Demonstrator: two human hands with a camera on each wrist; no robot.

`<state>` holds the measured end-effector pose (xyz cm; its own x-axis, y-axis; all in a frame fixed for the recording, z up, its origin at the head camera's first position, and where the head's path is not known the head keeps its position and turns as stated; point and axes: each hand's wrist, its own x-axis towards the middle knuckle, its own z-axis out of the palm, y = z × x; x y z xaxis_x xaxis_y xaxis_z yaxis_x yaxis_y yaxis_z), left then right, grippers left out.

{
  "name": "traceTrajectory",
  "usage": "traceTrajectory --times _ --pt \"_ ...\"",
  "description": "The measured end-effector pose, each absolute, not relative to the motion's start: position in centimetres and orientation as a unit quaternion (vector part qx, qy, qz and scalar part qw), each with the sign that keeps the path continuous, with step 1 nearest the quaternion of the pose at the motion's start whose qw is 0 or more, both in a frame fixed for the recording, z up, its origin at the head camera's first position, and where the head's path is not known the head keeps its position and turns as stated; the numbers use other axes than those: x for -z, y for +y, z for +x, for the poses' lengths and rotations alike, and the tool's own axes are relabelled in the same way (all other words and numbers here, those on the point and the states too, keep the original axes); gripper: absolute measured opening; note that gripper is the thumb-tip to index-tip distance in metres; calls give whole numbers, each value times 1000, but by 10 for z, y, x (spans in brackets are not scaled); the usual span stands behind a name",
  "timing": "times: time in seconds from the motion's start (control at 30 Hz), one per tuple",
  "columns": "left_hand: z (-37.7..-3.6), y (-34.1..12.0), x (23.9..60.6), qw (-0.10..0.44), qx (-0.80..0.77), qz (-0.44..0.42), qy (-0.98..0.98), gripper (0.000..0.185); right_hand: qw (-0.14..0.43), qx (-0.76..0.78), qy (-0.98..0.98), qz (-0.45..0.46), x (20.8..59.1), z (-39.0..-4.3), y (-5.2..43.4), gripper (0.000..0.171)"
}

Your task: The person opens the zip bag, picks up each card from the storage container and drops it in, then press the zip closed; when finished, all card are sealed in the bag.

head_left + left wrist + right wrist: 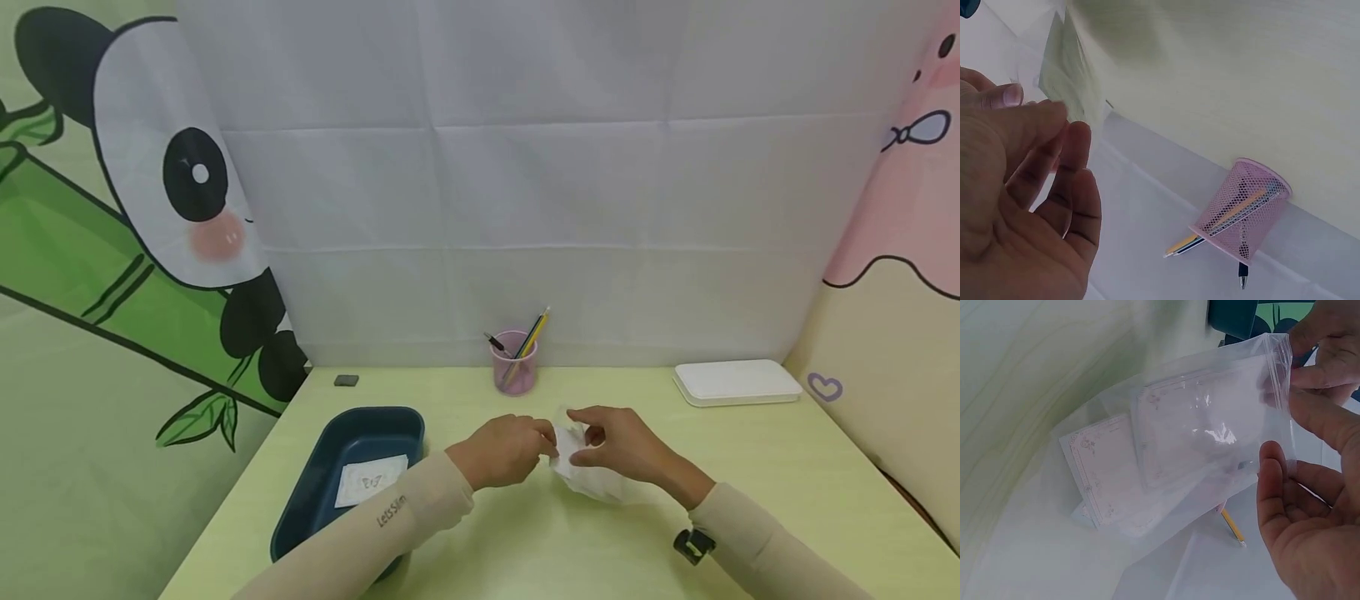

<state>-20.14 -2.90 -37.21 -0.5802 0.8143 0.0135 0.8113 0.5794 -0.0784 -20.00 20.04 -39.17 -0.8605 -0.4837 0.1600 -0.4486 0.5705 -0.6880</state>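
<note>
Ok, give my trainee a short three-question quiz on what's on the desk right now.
1. True or false: both the left hand and the right hand pinch the clear plastic bag.
2. What lies in the blue tray?
A. a pen
B. a paper card
C. a key
3. Fill in: the pink mesh cup holds ____ and stands at the desk's far edge.

Key:
1. True; the two hands meet at the bag's open end.
2. B; the paper card lies flat in the tray.
3. pens and pencils.
</note>
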Motion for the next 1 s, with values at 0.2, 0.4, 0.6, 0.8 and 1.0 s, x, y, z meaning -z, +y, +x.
traceTrajectory --times 0.2,0.4,0.6,0.8,1.0 --pt "-202 -29 375 45 -52 -472 -879 40 18 378 886 -269 391 -200 201 66" --pt "-199 -24 379 27 -77 -467 -880 40 16 395 877 -273 390 -198 199 65" --pt "-194 -21 384 21 -121 -461 -879 44 26 408 870 -276 390 -195 197 65" --pt "-195 -24 383 49 -91 -474 -875 50 20 386 883 -268 391 -197 200 66" --pt "-193 -43 371 95 -53 -475 -873 39 25 384 887 -256 391 -198 202 67"
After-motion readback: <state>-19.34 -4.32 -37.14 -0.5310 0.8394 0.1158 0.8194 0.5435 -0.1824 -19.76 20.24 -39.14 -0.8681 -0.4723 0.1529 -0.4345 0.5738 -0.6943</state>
